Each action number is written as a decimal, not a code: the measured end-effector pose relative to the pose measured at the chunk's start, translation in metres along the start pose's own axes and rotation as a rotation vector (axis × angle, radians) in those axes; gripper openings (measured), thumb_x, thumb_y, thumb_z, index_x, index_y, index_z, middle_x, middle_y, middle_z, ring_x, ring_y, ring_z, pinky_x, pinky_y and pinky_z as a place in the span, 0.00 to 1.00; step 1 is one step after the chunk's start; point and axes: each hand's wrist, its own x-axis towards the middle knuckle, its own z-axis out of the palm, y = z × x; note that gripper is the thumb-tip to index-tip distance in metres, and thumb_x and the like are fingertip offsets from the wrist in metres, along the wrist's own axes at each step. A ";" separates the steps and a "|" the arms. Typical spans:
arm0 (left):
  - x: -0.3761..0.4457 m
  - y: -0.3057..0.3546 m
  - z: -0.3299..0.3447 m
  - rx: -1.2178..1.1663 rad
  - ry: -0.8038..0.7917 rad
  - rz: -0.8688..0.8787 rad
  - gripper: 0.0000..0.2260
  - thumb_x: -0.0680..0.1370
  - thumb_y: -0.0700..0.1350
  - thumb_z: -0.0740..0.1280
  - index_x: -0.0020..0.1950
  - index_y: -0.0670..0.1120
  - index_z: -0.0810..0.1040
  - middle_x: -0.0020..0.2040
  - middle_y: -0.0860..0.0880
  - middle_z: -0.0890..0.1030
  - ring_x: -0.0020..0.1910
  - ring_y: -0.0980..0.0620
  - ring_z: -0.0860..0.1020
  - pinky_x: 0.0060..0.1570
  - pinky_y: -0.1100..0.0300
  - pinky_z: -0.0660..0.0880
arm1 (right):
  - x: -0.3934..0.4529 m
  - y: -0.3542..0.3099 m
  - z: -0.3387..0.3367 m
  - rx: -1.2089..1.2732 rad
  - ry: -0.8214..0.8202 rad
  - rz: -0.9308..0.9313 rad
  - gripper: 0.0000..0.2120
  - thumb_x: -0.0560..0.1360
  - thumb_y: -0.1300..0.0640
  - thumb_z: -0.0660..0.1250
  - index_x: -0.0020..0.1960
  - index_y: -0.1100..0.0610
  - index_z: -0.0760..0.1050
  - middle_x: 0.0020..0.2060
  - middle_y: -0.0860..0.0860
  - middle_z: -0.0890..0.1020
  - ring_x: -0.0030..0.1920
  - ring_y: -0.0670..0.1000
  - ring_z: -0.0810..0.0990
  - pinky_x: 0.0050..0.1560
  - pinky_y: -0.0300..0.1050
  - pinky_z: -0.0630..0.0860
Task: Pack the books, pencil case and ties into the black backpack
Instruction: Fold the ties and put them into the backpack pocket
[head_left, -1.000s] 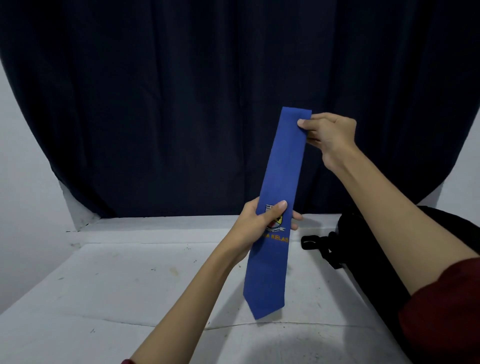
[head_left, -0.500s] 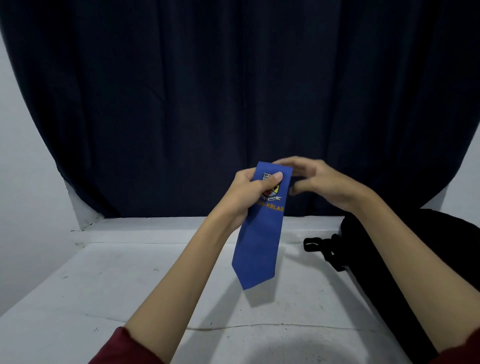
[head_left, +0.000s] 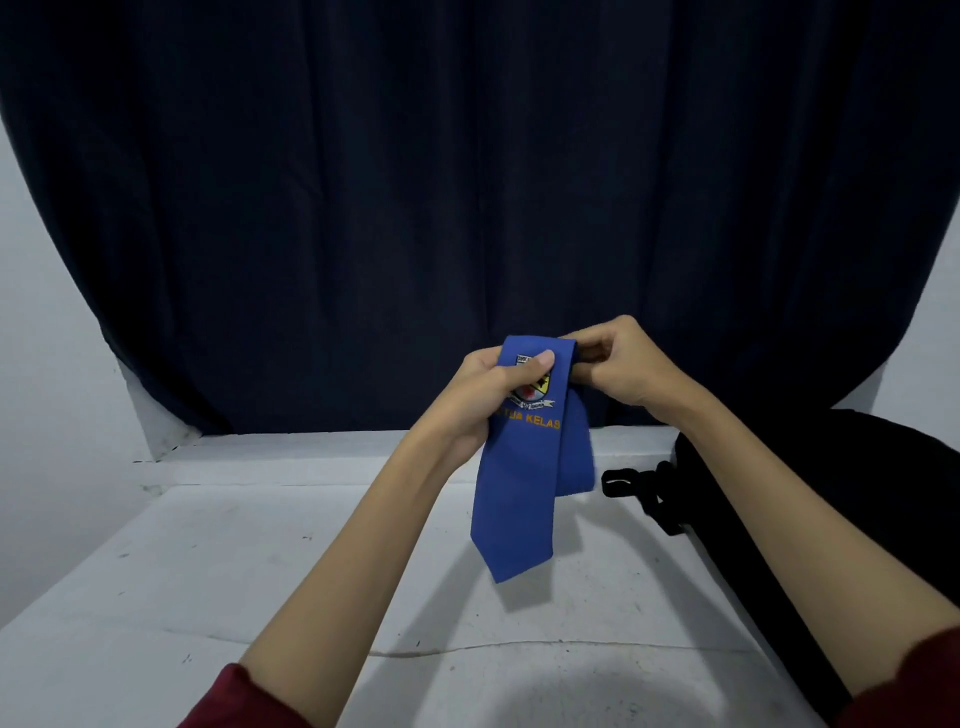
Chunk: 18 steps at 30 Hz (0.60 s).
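A blue tie (head_left: 519, 499) with a crest and orange lettering hangs folded in half above the white table (head_left: 218, 587), its pointed end down. My left hand (head_left: 488, 395) grips it at the crest, thumb on the front. At the fold's right corner, my right hand (head_left: 618, 364) pinches the top edge. The black backpack (head_left: 810, 519) lies at the right on the table, its strap and buckle pointing toward the tie. No books or pencil case are in view.
A dark navy curtain (head_left: 467, 208) hangs behind the table. White walls stand at both sides. A black buckle (head_left: 621, 483) sticks out from the backpack's left side.
The tie was held stretched out; my right hand brought its upper end down behind, folding it in half. Both hands now meet at the fold, and the back half hangs visible.
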 end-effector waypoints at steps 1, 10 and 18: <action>-0.001 -0.002 0.001 -0.009 -0.016 -0.011 0.05 0.78 0.43 0.66 0.47 0.42 0.79 0.41 0.45 0.81 0.35 0.52 0.80 0.38 0.62 0.79 | 0.001 0.002 -0.002 -0.032 0.035 -0.002 0.14 0.73 0.70 0.67 0.51 0.55 0.82 0.43 0.47 0.84 0.48 0.45 0.82 0.51 0.41 0.80; 0.002 -0.010 0.007 -0.103 -0.007 -0.049 0.07 0.79 0.41 0.64 0.50 0.40 0.80 0.39 0.47 0.82 0.35 0.53 0.81 0.38 0.60 0.80 | 0.002 0.018 -0.006 -0.013 0.182 0.016 0.14 0.75 0.69 0.66 0.52 0.52 0.81 0.44 0.47 0.83 0.50 0.46 0.81 0.50 0.39 0.79; 0.009 -0.014 0.011 -0.019 0.162 0.014 0.08 0.76 0.43 0.69 0.53 0.42 0.82 0.42 0.47 0.84 0.38 0.54 0.82 0.37 0.62 0.79 | -0.014 0.029 0.016 0.272 0.149 0.162 0.09 0.75 0.67 0.66 0.52 0.58 0.81 0.40 0.48 0.84 0.39 0.43 0.83 0.39 0.35 0.79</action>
